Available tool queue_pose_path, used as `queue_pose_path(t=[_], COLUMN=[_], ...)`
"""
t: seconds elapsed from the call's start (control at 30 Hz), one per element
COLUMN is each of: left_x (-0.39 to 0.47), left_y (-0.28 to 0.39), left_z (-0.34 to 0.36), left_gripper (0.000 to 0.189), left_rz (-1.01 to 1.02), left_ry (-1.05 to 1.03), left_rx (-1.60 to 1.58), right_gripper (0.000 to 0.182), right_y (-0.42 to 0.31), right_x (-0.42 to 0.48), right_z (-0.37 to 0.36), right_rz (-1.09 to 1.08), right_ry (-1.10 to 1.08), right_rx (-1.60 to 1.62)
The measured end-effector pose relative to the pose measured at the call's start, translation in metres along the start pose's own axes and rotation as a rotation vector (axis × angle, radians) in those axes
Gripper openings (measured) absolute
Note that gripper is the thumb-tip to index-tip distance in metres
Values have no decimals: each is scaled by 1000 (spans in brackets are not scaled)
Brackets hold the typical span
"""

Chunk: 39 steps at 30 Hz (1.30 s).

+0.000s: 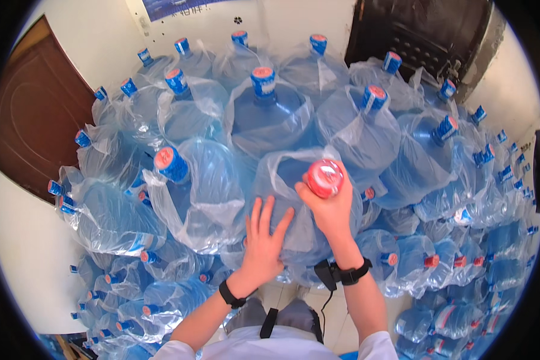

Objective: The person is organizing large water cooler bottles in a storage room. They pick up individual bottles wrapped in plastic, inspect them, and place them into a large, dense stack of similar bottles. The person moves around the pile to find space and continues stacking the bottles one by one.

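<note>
A large blue plastic water bottle (292,225), loosely wrapped in a clear plastic bag (270,173), stands right in front of me among other bottles. My right hand (335,209) is wrapped around its neck, just below the red-topped cap (326,177); the fingers on the far side are hidden. Spread fingers of my left hand (265,243) rest against the bagged near-left side of the same bottle. To the left is another bagged bottle (211,193) with a blue-collared cap (171,163).
Rows of bagged water bottles (270,121) extend back to a white wall (297,18). More bottles (454,310) are stacked on their sides at the right and lower left. A brown door (31,112) is at left, a dark metal door (414,31) behind. Tiled floor (342,315) shows by my legs.
</note>
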State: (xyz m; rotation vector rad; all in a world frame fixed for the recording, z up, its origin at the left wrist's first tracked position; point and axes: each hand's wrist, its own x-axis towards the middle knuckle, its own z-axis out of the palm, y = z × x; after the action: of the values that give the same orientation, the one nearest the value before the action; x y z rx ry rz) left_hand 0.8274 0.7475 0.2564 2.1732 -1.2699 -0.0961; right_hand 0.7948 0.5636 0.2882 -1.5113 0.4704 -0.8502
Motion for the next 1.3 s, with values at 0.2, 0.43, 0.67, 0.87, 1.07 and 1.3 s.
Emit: queue_pose_path(t=[0.2, 0.43, 0.67, 0.87, 1.07, 1.3], left_x=[-12, -47, -173, -431, -622, -605], left_y=[-4, -11, -24, -115, -124, -152], left_z=[4, 29, 66, 162, 193, 192], left_gripper=[103, 100, 54, 25, 23, 23], left_rz=[15, -64, -356, -1004, -1221, -1141], left_ry=[78, 307, 413, 19, -291, -309], left_rx=[-25, -85, -202, -39, -133, -269], right_gripper=[48, 52, 71, 76, 55, 31], right_y=[-7, -10, 4, 17, 36, 137], right_x=[-10, -10, -14, -86, -143, -272], right_z=[1, -2, -12, -44, -100, -161], right_rz=[-16, -65, -128, -390, -524, 104], right_ry=[-102, -177, -196, -184, -331, -519], right_rx=[2, 2, 33, -444, -686, -518])
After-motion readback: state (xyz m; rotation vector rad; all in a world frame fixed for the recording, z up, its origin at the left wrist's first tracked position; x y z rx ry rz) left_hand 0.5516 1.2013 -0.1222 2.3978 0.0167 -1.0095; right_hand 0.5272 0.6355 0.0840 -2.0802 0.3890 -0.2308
